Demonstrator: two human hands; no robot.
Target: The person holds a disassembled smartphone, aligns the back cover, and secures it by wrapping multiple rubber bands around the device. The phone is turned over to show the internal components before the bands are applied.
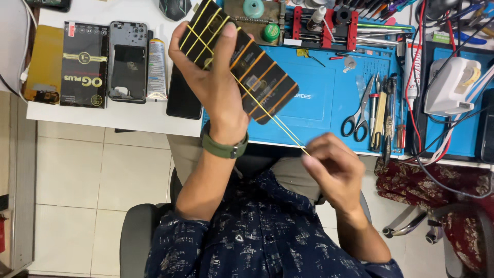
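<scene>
My left hand [208,72] is raised over the desk edge and grips a black phone [247,62] wrapped with several yellow rubber bands. A green watch sits on that wrist. My right hand [332,170], lower and to the right, pinches one yellow rubber band [280,123] and holds it stretched taut away from the phone's lower end.
A blue work mat [319,103] covers the desk, with scissors [360,110], tweezers and screwdrivers at its right. A black box [85,64], an opened phone frame [127,59] and a glue tube [157,69] lie at left. Red clamp jig [324,25] stands behind. Cables and a white device [453,85] crowd the right.
</scene>
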